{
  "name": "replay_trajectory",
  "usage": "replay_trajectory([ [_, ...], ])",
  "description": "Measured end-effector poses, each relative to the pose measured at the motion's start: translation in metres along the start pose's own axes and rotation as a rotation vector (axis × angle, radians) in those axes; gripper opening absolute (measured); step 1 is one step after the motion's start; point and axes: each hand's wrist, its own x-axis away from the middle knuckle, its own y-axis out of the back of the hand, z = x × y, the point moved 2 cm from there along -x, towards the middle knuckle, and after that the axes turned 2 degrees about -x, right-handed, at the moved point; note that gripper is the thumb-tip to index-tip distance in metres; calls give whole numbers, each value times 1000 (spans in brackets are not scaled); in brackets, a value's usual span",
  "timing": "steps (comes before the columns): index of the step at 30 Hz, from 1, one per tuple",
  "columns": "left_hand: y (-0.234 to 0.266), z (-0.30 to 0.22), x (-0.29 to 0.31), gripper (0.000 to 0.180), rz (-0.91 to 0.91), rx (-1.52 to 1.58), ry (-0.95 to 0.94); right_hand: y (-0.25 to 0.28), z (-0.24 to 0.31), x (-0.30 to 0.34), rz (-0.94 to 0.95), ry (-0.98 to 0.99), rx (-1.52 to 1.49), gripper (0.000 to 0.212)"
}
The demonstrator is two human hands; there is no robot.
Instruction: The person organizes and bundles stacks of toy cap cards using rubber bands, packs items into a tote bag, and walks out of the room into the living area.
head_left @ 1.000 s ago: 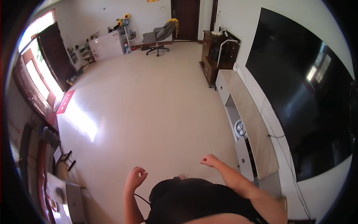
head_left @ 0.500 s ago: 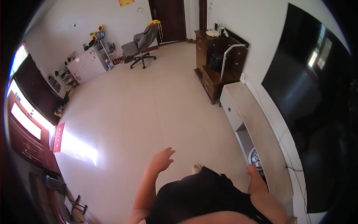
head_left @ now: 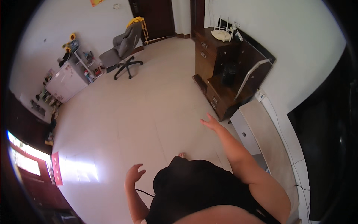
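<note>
My left hand [head_left: 134,174] hangs over the pale tiled floor [head_left: 149,112] at the lower left, fingers apart and slightly curled around nothing. My right hand [head_left: 211,123] reaches forward at the end of an outstretched arm, its fingers spread and bare. It is nearest to the low TV cabinet [head_left: 266,127] and the dark wooden cabinet [head_left: 209,74], and I see no contact with either. Below my black top a foot [head_left: 181,155] shows on the floor. A thin black cord [head_left: 144,192] runs between my left forearm and my top.
A white router [head_left: 222,35] stands on the wooden cabinet, a metal rail [head_left: 250,76] beside it. The large dark TV [head_left: 320,149] lines the right wall. Farther off are a grey office chair [head_left: 125,46] and a white low cupboard [head_left: 69,83]. A red mat [head_left: 56,168] lies by the door.
My right hand has swung forward and up from beside the TV cabinet. My left hand has moved left and slightly down. The chair and wooden cabinet now appear larger and closer.
</note>
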Motion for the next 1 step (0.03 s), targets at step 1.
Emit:
replay_trajectory([
  [1, 27, -25, -41, 50, -28, -28, -39, 7, 6, -23, 33, -66, -10, 95],
])
